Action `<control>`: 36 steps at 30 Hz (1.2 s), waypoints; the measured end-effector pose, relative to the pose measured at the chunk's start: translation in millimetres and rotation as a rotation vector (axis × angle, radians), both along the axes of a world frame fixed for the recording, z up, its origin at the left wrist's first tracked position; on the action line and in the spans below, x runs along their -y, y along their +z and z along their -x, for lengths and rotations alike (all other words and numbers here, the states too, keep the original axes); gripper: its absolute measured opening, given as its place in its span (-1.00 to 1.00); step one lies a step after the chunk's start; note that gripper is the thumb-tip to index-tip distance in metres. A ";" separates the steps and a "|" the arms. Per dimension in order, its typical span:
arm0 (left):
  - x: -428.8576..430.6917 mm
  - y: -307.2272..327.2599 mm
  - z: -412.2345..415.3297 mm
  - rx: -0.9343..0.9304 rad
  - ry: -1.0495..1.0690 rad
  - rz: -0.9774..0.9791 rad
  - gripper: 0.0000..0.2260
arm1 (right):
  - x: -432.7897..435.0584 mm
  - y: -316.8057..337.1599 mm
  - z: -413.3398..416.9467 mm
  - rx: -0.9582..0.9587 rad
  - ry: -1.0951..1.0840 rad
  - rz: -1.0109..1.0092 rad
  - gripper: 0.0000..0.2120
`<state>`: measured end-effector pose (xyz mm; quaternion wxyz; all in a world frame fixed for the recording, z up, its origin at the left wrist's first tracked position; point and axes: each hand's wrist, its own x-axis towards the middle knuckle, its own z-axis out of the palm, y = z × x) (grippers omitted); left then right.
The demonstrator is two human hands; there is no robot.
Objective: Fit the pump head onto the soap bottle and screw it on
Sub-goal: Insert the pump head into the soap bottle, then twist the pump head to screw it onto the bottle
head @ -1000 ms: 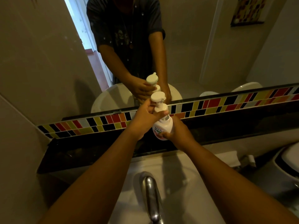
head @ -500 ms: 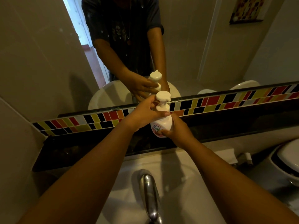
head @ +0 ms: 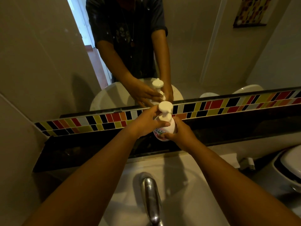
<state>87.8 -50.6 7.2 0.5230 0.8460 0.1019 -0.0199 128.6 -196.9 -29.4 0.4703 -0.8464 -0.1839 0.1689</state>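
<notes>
above sink — left hand grips pump head, apparently seated on soap bottle.

Hands grip pump head, soap bottle; seemingly seated.

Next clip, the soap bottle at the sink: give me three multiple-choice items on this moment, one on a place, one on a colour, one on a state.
1. Where is the soap bottle?
A. in the basin
B. on the dark ledge below the tile strip
C. on the floor

2. What colour is the pump head?
A. white
B. blue
C. black

3. What holds the bottle's body?
A. nothing
B. both hands
C. the right hand

Key:
1 B, its base stands on the ledge behind the tap.
2 A, it shows pale white.
3 C, the right hand wraps the body while the left hand grips the pump's collar.
</notes>
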 end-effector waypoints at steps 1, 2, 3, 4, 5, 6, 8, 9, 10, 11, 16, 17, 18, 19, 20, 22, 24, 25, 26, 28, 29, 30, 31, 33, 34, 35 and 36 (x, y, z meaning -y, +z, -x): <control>-0.4 -1.8 2.7 0.012 0.011 0.001 -0.32 | 0.3 1.3 -0.6 0.001 0.021 0.004 -0.36; -1.3 -3.1 5.4 0.023 0.018 0.009 -0.32 | 0.4 2.0 -1.5 -0.001 0.045 0.006 -0.36; -2.8 -3.8 8.4 0.029 0.024 0.017 -0.32 | 0.2 3.4 -1.6 -0.011 0.071 0.009 -0.37; -4.7 -3.5 12.0 0.030 0.023 0.023 -0.32 | -0.5 4.0 -1.9 -0.021 0.097 0.013 -0.38; -7.7 -3.4 15.4 0.028 0.021 0.023 -0.32 | -1.9 4.6 -1.8 -0.030 0.125 0.023 -0.38; -11.4 -2.9 19.4 0.025 0.020 0.014 -0.32 | -4.1 5.3 -1.1 -0.036 0.156 0.034 -0.38; -19.3 -2.0 29.7 0.018 0.031 -0.017 -0.31 | -11.1 6.1 2.1 -0.045 0.223 0.049 -0.36; -23.8 -2.5 35.8 0.016 0.044 -0.026 -0.30 | -15.5 6.2 4.1 -0.048 0.257 0.051 -0.35; -28.4 -3.2 42.5 0.013 0.063 -0.028 -0.27 | -20.4 6.3 6.2 -0.052 0.291 0.054 -0.34; -33.6 -4.0 49.4 0.009 0.083 -0.024 -0.24 | -25.7 7.0 8.4 -0.055 0.323 0.061 -0.34; -63.7 -12.0 78.4 -0.062 0.132 -0.042 -0.37 | -52.0 11.0 16.8 -0.072 0.423 0.085 -0.26; -67.1 -14.1 82.3 -0.065 0.145 -0.040 -0.39 | -55.8 11.0 18.3 -0.076 0.434 0.088 -0.25; -68.9 -15.6 85.4 -0.060 0.160 -0.038 -0.41 | -59.1 10.3 19.7 -0.077 0.440 0.091 -0.25; -69.7 -16.8 87.4 -0.051 0.173 -0.034 -0.42 | -61.2 9.6 20.4 -0.076 0.440 0.097 -0.24; -69.8 -17.3 88.3 -0.044 0.184 -0.028 -0.43 | -62.7 9.6 21.2 -0.075 0.441 0.101 -0.24; -69.6 -17.9 88.5 -0.039 0.195 -0.006 -0.43 | -62.9 11.1 22.7 -0.093 0.450 0.106 -0.23; -70.0 -18.6 87.8 -0.043 0.188 0.017 -0.45 | -60.8 13.8 23.3 -0.112 0.473 0.121 -0.18; -70.4 -19.2 87.8 -0.048 0.184 0.023 -0.46 | -58.7 15.1 23.7 -0.116 0.470 0.128 -0.11; -70.7 -19.6 87.9 -0.049 0.180 0.026 -0.47 | -55.8 16.8 24.3 -0.113 0.440 0.127 -0.05; -71.3 -20.8 88.2 -0.045 0.171 0.023 -0.49 | -48.5 20.9 24.7 -0.085 0.350 0.088 -0.01; -71.6 -20.9 88.3 -0.044 0.170 0.019 -0.49 | -44.8 24.0 24.7 -0.071 0.328 0.056 -0.05; -71.8 -20.7 88.3 -0.045 0.169 0.017 -0.49 | -42.1 27.9 25.5 -0.058 0.326 0.027 -0.12; -72.0 -20.9 88.3 -0.047 0.167 0.018 -0.49 | -40.4 31.9 26.7 -0.041 0.332 0.007 -0.19; -71.9 -21.3 87.8 -0.049 0.167 0.022 -0.50 | -41.8 38.9 29.4 -0.010 0.352 -0.028 -0.27; -71.7 -21.6 87.4 -0.048 0.170 0.022 -0.50 | -44.5 41.6 30.4 0.005 0.363 -0.044 -0.30; -71.7 -22.0 87.2 -0.047 0.174 0.020 -0.50 | -47.6 43.9 32.3 0.018 0.375 -0.057 -0.31; -71.4 -22.3 87.3 -0.045 0.178 0.017 -0.50 | -51.1 44.9 34.1 0.028 0.382 -0.066 -0.33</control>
